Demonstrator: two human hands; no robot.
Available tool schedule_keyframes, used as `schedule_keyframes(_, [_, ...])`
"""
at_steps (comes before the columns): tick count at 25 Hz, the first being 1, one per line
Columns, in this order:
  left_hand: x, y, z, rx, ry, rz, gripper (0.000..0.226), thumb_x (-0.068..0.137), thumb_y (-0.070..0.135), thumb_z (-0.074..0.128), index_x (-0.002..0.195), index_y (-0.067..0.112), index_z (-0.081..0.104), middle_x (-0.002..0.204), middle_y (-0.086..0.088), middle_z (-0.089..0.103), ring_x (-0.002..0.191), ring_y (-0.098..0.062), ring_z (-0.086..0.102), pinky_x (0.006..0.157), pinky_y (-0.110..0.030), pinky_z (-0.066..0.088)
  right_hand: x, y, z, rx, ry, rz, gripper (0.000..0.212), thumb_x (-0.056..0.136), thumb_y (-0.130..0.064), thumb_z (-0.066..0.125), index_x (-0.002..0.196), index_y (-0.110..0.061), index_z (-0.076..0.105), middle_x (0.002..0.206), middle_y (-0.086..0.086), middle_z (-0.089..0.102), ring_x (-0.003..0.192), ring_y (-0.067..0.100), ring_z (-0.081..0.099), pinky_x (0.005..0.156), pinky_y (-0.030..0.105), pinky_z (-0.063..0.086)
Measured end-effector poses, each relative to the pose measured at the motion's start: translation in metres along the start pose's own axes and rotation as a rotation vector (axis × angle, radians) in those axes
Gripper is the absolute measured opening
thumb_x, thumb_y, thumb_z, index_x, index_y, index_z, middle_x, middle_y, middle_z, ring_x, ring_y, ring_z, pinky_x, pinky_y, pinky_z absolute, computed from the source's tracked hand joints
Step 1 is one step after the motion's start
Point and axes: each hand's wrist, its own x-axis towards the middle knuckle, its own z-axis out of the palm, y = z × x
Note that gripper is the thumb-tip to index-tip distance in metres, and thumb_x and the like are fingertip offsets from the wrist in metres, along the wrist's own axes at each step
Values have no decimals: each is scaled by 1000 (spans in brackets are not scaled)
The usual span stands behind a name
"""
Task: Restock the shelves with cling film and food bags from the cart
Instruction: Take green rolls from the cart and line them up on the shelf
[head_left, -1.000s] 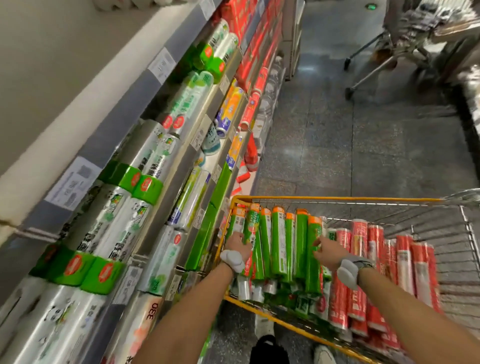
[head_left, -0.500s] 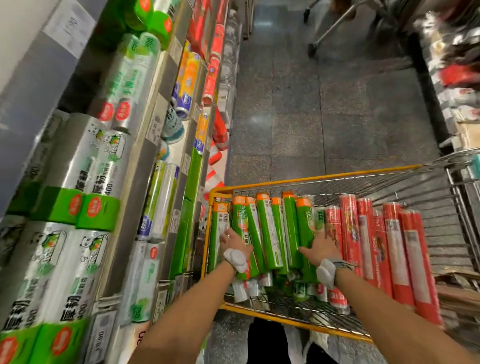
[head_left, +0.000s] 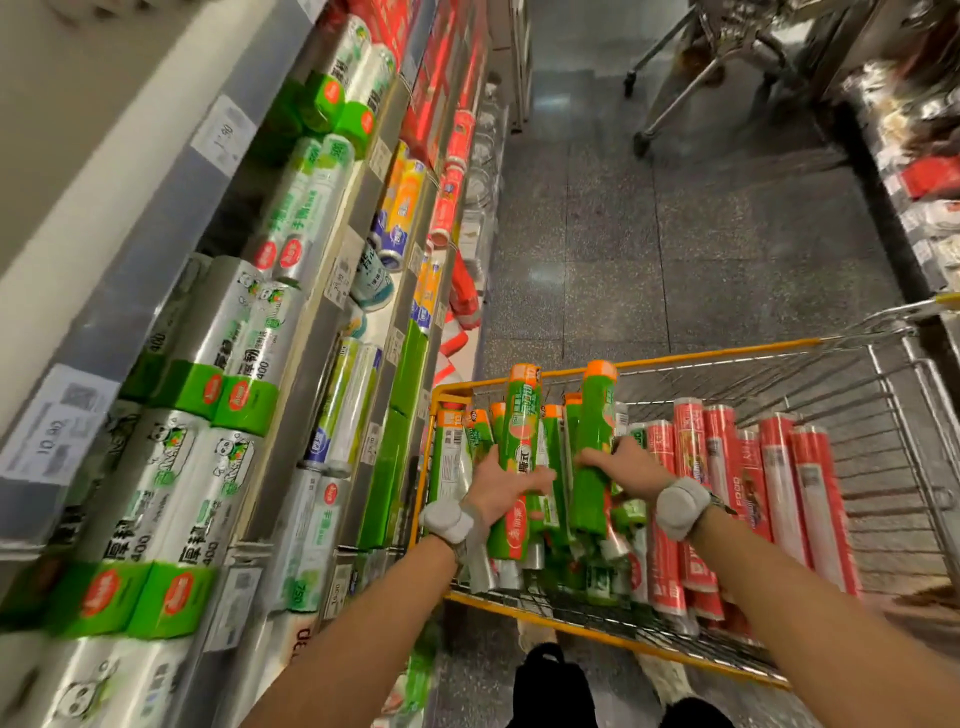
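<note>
Supermarket aisle, stocked metal shelves (head_left: 363, 171) at left. Over the orange-rimmed wire cart (head_left: 717, 356), my left hand (head_left: 501, 488) gripped one orange-capped green film roll (head_left: 522, 415); my right hand (head_left: 621, 465) gripped a second green film roll (head_left: 595, 415).

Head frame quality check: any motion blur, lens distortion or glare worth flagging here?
Head view: motion blur smears the shelf rolls and price labels on the left; the green rolls gripped by the left hand and right hand are sharper. Head view: wide-angle distortion slants the shelf rails; bright light glares off the floor.
</note>
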Motion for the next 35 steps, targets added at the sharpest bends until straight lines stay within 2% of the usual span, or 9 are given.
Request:
schedule_keyframes(2, [-23, 7, 10, -41, 19, 107, 63, 67, 20, 90, 121, 14, 57, 109, -13, 72, 92, -31, 73, 80, -57, 58, -16, -17, -5, 150, -28, -82, 37, 83, -29, 76, 107, -7, 58, 91, 9, 74, 77, 21, 73, 60, 38, 60])
schedule_keyframes(11, [-165, 17, 38, -140, 456, 378, 65, 66, 15, 90, 121, 15, 55, 105, -13, 73, 94, -29, 71, 79, -45, 60, -102, -65, 1, 342, -271, -396, 46, 78, -23, 81, 106, -22, 45, 105, 17, 70, 87, 31, 72, 65, 57, 58])
schedule_keyframes(14, [-216, 4, 32, -222, 643, 431, 58, 72, 7, 86, 119, 12, 52, 97, -4, 73, 83, -17, 72, 67, -28, 59, -138, -81, 26, 378, -397, -441, 31, 89, -30, 69, 106, -21, 44, 101, 13, 71, 88, 28, 72, 70, 53, 59])
schedule_keyframes(17, [-268, -14, 23, -280, 802, 489, 65, 68, 14, 89, 121, 15, 51, 100, -3, 75, 89, -21, 72, 78, -38, 60, -168, -100, 42, 442, -543, -390, 22, 98, -38, 53, 101, -16, 55, 68, 2, 63, 70, 19, 66, 68, 48, 59])
schedule_keyframes(20, [-325, -30, 9, -345, 958, 572, 73, 64, 23, 92, 124, 20, 50, 104, -1, 74, 95, -22, 71, 84, -42, 59, -202, -130, 60, 448, -575, -459, 19, 100, -24, 52, 84, -15, 55, 76, 6, 50, 67, 16, 59, 58, 34, 58])
schedule_keyframes(23, [-384, -35, 0, -445, 1097, 697, 53, 73, 14, 86, 115, 22, 56, 100, -3, 74, 91, -25, 71, 77, -38, 60, -244, -148, 89, 399, -680, -604, 3, 96, -9, 58, 99, -7, 58, 80, 6, 55, 67, 13, 69, 55, 27, 58])
schedule_keyframes(28, [-489, -47, -15, -524, 1225, 848, 81, 51, 32, 97, 117, 14, 54, 106, -18, 67, 98, -37, 68, 83, -52, 58, -337, -163, 142, 420, -838, -629, 30, 88, -28, 69, 100, -4, 57, 94, 16, 62, 99, 35, 68, 70, 38, 60])
schedule_keyframes(33, [-593, -63, -25, -476, 1370, 969, 72, 62, 22, 93, 119, 11, 50, 106, -15, 68, 91, -31, 70, 78, -49, 60, -423, -178, 170, 477, -1016, -689, 47, 96, -6, 59, 138, 7, 42, 118, 7, 51, 70, -15, 63, 58, 5, 47])
schedule_keyframes(35, [-631, -70, -33, -443, 1391, 1002, 82, 56, 32, 95, 120, 11, 50, 111, -18, 67, 95, -35, 70, 80, -56, 58, -442, -188, 183, 414, -1087, -795, 86, 69, -27, 87, 138, 1, 43, 130, 11, 56, 85, 0, 71, 61, 15, 55])
